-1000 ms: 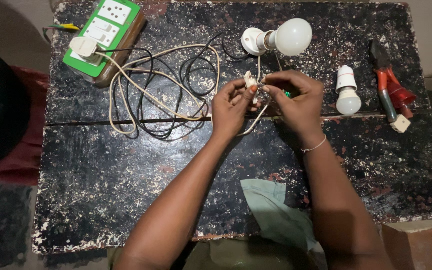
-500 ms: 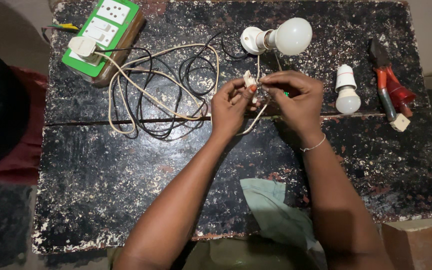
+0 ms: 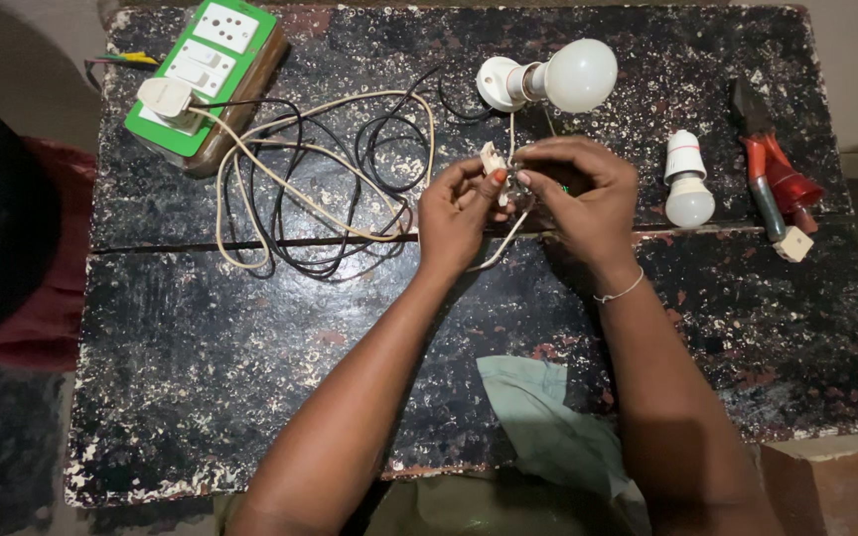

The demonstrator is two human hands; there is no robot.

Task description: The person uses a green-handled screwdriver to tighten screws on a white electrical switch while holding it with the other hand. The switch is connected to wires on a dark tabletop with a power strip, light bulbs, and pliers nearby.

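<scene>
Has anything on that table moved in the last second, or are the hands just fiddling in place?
Nothing visibly changed. The left hand and right hand still pinch the small white fitting and its wires together; the bulb in its holder, the loose bulb and the pliers lie where they were.

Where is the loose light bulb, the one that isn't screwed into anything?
In the head view the loose light bulb lies on the table's right side, between the right hand and the red-handled pliers.
</scene>
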